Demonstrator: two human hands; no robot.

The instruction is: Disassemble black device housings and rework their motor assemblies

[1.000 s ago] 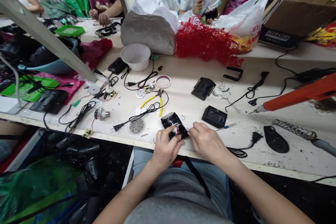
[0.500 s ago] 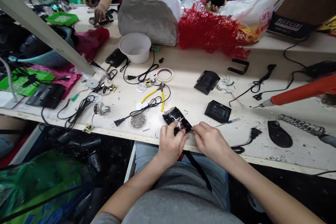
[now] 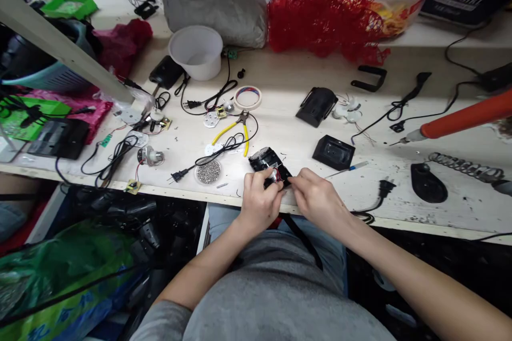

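A black plastic housing point(image 3: 262, 158) with wires and a small white part inside lies near the bench's front edge. My left hand point(image 3: 259, 197) is closed on its near left side, fingers among the wires. At the housing's right corner, my right hand point(image 3: 318, 194) is pinched; what lies between its fingertips is too small to make out. Just left of the housing are yellow-handled pliers point(image 3: 246, 138) and a round dish of small metal screws point(image 3: 208, 171). To the right sits a black rectangular shell point(image 3: 333, 152), with a thin blue-ended tool point(image 3: 351, 168) before it.
A soldering iron point(image 3: 460, 120) with an orange handle reaches in from the right, above a coiled spring holder point(image 3: 466, 167). Further back are a white bowl point(image 3: 196, 53), a tape roll point(image 3: 247, 98), another black shell point(image 3: 317, 106) and red netting point(image 3: 320, 16). Corded parts lie at left.
The view has tipped down, so the bench sits higher in the picture. Both hands stay at the black housing with nearly the same grip.
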